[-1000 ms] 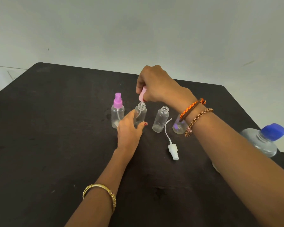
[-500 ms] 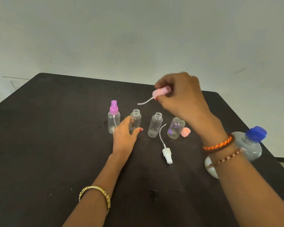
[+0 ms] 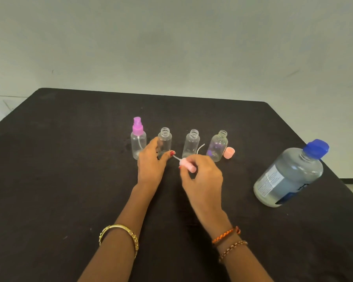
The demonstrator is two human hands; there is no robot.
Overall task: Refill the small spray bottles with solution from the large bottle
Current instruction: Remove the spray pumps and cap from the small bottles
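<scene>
Several small clear spray bottles stand in a row on the black table. The leftmost bottle keeps its purple spray top. My left hand grips the second bottle, which is uncapped. The third bottle and the fourth bottle are also uncapped. My right hand pinches a pink spray top low over the table in front of the third bottle, its dip tube pointing left. The large bottle with a blue cap stands at the right.
A pink cap lies beside the fourth bottle. A thin white dip tube shows between the third and fourth bottles; the rest of it is hidden behind my right hand. The table's right edge runs close to the large bottle.
My right hand has pulled the pink spray top out of the second bottle, carried it right, then brought it down near the table. My left hand still holds that bottle.
</scene>
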